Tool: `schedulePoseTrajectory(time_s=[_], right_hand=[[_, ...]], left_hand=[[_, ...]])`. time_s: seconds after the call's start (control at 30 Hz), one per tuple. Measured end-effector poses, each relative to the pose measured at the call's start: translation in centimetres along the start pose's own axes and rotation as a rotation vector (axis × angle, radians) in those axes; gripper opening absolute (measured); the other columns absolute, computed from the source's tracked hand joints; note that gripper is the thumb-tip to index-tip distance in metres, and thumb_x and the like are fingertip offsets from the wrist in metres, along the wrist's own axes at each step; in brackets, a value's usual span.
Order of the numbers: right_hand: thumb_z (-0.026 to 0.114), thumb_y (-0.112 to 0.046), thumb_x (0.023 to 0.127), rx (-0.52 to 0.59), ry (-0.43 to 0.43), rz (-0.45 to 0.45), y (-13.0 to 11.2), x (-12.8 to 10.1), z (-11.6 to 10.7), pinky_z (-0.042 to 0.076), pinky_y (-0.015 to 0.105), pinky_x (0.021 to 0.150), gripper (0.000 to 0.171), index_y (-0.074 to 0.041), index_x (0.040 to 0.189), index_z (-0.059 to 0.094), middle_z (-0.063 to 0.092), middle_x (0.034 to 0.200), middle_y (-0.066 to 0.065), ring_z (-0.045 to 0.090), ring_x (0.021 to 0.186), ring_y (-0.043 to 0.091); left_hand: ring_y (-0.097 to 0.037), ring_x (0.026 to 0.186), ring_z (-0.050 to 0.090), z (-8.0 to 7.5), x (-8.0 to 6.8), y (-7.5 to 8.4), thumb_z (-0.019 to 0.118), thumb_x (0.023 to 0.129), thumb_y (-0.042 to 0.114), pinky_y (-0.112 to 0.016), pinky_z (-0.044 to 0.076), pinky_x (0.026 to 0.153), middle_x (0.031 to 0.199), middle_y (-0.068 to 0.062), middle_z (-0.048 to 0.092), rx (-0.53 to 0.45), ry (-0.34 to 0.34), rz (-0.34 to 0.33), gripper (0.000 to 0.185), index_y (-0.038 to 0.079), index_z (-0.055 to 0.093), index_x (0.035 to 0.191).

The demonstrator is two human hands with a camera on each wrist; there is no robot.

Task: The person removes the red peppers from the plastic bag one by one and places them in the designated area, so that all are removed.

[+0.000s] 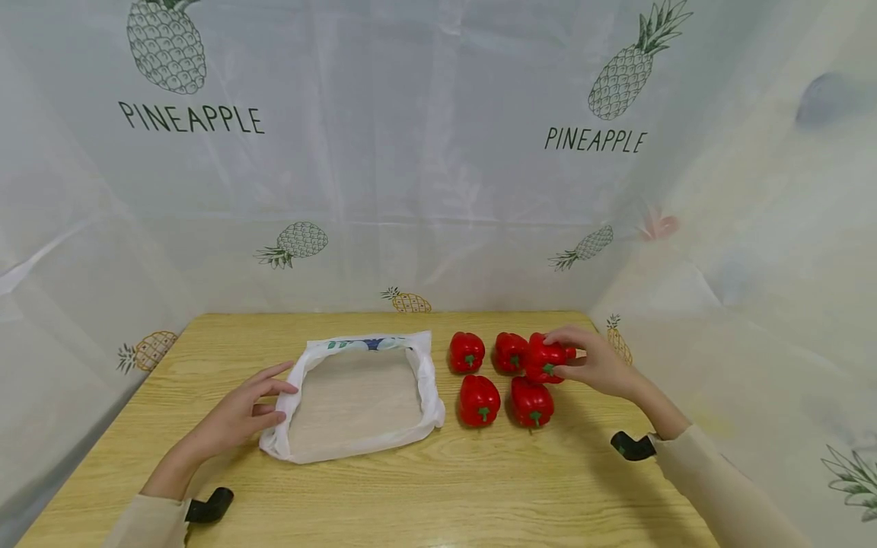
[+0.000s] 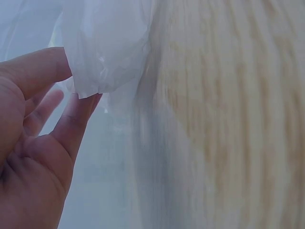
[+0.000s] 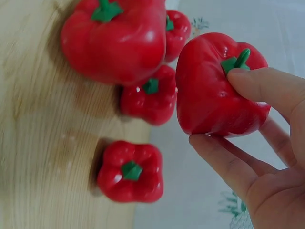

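My right hand (image 1: 596, 363) grips a red bell pepper (image 3: 219, 90) with a green stem, the thumb beside the stem and fingers on its far side. It is held above the table, overlapping the peppers behind it in the head view. My left hand (image 1: 236, 415) touches the left rim of a white plastic bag (image 1: 433, 396), its fingers spread apart. In the left wrist view the bag (image 2: 112, 47) hides the fingertips. The bag's mouth gapes upward and its inside shows. Several more red bell peppers stand on the table, among them a front-left pepper (image 1: 479, 401) and a back-left pepper (image 1: 467, 352).
The wooden table (image 1: 438, 502) runs under everything. A pale curtain (image 1: 425, 152) with pineapple prints hangs behind and at both sides. Black wrist mounts stick out at the left cuff (image 1: 147, 521) and right cuff (image 1: 692, 453).
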State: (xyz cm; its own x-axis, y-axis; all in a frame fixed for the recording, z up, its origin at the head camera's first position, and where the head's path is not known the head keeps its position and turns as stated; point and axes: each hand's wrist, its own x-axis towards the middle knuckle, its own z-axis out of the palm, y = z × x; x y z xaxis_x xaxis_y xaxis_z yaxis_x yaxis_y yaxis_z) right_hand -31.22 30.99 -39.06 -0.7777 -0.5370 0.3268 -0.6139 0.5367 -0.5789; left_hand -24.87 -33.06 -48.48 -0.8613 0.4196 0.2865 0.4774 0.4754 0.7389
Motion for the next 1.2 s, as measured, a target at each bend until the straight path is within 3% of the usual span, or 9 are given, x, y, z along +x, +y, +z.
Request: schedulePoseTrajectory(time_s=[0.23, 0.53, 0.87, 1.2], right_hand=[[0.082, 0.011, 0.086, -0.025, 0.007, -0.004, 0.8, -1.3, -1.0, 0.066, 0.036, 0.080, 0.048, -0.007, 0.129, 0.069, 0.067, 0.133, 0.017, 0.066, 0.116, 0.041], [0.083, 0.010, 0.086, 0.031, -0.006, 0.019, 1.5, -3.1, -1.7, 0.066, 0.035, 0.078, 0.047, -0.005, 0.128, 0.069, 0.067, 0.126, 0.016, 0.067, 0.114, 0.025], [0.084, 0.008, 0.086, 0.015, -0.017, 0.017, 2.3, -4.8, -2.1, 0.065, 0.033, 0.078, 0.048, -0.007, 0.128, 0.068, 0.067, 0.128, 0.014, 0.063, 0.115, 0.002], [0.083, 0.003, 0.090, 0.062, -0.061, 0.021, 3.7, -6.0, -1.5, 0.065, 0.031, 0.078, 0.044, -0.008, 0.130, 0.067, 0.066, 0.134, 0.019, 0.060, 0.119, -0.002]], left_hand=[[0.009, 0.124, 0.053, 0.0, 0.0, 0.0, 0.078, 0.094, -0.002, -0.021, 0.058, 0.092, 0.165, -0.032, 0.032, 0.006, 0.003, 0.009, 0.036, 0.010, 0.070, 0.127], [0.006, 0.123, 0.055, 0.0, 0.1, 0.0, 0.077, 0.094, -0.002, -0.020, 0.058, 0.092, 0.166, -0.029, 0.033, 0.015, 0.003, -0.002, 0.037, 0.010, 0.070, 0.127], [0.011, 0.123, 0.052, -0.1, 0.0, 0.1, 0.078, 0.094, -0.001, -0.020, 0.058, 0.092, 0.165, -0.032, 0.031, 0.003, 0.001, -0.008, 0.036, 0.009, 0.070, 0.128], [0.009, 0.123, 0.053, -0.1, 0.0, -0.1, 0.078, 0.094, 0.000, -0.019, 0.058, 0.092, 0.167, -0.028, 0.032, 0.007, -0.002, -0.015, 0.036, 0.011, 0.070, 0.127]])
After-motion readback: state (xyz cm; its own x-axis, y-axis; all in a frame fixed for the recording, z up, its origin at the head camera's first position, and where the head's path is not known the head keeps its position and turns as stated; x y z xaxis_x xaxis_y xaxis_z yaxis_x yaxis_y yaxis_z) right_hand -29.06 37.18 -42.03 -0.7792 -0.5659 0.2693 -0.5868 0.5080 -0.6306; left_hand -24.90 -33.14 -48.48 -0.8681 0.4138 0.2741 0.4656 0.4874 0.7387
